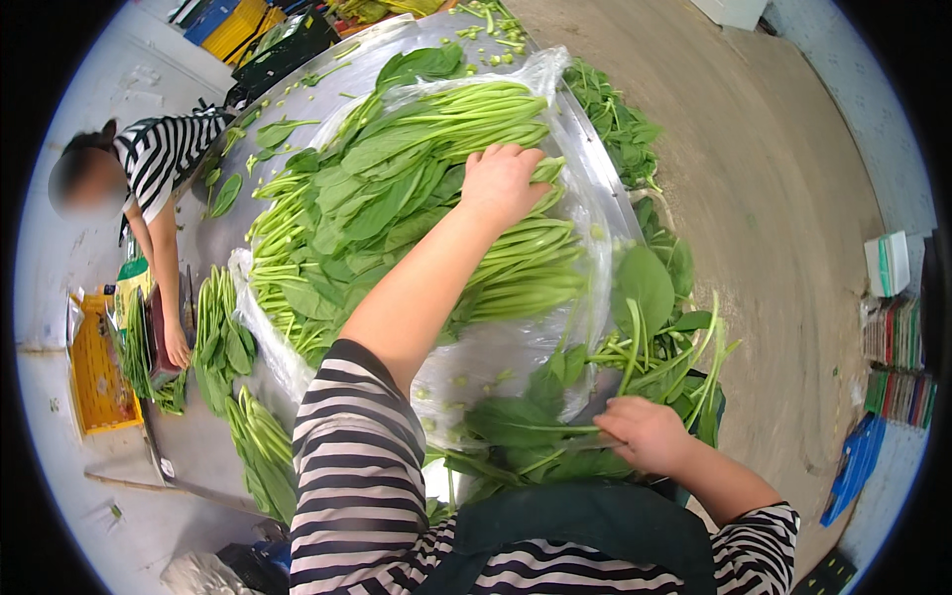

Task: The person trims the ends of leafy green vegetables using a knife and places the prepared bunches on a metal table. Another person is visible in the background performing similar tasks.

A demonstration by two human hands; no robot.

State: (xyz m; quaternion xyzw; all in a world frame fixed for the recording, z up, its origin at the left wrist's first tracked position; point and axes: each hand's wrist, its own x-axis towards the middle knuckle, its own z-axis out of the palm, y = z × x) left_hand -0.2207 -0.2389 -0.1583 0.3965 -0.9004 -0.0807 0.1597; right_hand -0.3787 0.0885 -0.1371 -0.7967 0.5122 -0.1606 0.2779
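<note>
A large pile of leafy greens (387,201) lies on clear plastic sheeting (513,342), with most of the pale cut stems on its right pointing right. My left hand (502,182) reaches across the pile, its fingers curled over a bunch of stems (549,175) whose ends stick out past the hand. Low on the right, my right hand (645,435) pinches the stalk of a broad green leaf (513,422) close to my apron. Loose greens (654,357) lie just beyond that hand, some with long stalks standing up. Whatever lies under my right palm is hidden.
Under the sheeting is a metal table (223,245) with scattered stem trimmings (498,56). Bunched greens (223,335) lie at its left. A co-worker's hand (176,346) reaches down beside a yellow crate (104,364). More greens (613,123) are heaped beyond the table's right edge.
</note>
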